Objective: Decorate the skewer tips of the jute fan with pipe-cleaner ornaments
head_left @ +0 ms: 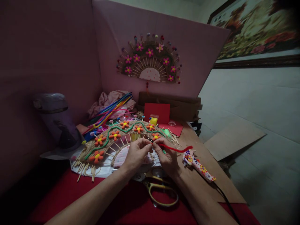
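Note:
My left hand and my right hand meet fingertip to fingertip above the front of a twine-wrapped fan. Both are closed in a pinch at one end of a red pipe cleaner, whose free length sticks out to the right past my right hand. A small dark bit shows where the fingertips join; what it is I cannot make out. Beneath and behind lies the fan, built on wooden sticks, with orange flowers, a wavy green pipe cleaner and small pompoms along its edge.
Gold-handled scissors lie under my wrists on red cloth. A flower-patterned glue gun with a black cord rests at right on cardboard. Colored pipe cleaners and a tumbler stand left. Another fan hangs on the pink board.

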A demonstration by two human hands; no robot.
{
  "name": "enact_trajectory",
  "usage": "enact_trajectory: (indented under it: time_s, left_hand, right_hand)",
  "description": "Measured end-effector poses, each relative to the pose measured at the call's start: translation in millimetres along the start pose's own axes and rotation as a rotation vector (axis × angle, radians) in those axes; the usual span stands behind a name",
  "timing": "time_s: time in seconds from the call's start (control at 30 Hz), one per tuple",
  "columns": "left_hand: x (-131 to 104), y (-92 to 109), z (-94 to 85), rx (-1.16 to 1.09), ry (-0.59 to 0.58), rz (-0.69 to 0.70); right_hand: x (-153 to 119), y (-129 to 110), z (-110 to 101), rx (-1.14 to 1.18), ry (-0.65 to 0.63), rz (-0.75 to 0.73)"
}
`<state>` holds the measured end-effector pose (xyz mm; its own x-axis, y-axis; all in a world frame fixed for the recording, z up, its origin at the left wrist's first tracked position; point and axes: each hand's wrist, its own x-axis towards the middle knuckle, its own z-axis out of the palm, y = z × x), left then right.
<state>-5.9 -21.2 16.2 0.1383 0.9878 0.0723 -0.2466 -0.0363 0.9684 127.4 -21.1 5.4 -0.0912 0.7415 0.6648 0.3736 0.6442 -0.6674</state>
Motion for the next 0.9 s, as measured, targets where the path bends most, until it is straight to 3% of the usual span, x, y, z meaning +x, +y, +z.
enact_trajectory:
  time_s: [0.13,0.33,0.57,0.77,0.9]
  left_hand:
    - [-2.5,2.2,0.9,-0.084,-0.038,-0.048]
    - [-3.4,3.4,0.8,-0.109,-0.043,-0.015]
    - [-2.9,5.6,-2.5,-0.113,-0.167,-0.071]
    - [-4.2,7.9,0.0,-0.09,-0.046,-0.063]
    - [-5.0,9.5,1.0,-0.044,-0.068,-0.027]
  right_hand:
    - [-0.3,-0.3,-0.5,0.004,0.004,-0.002]
    - [-1.7,0.6,-0.6,0.044,-0.013,0.023]
    - [0.2,2.3,2.7,0.474,-0.042,0.299]
    - [2.6,2.1,-0.1,0.487,-0.005,0.32]
    - [3.0,1.2,-1.7,0.487,-0.004,0.321]
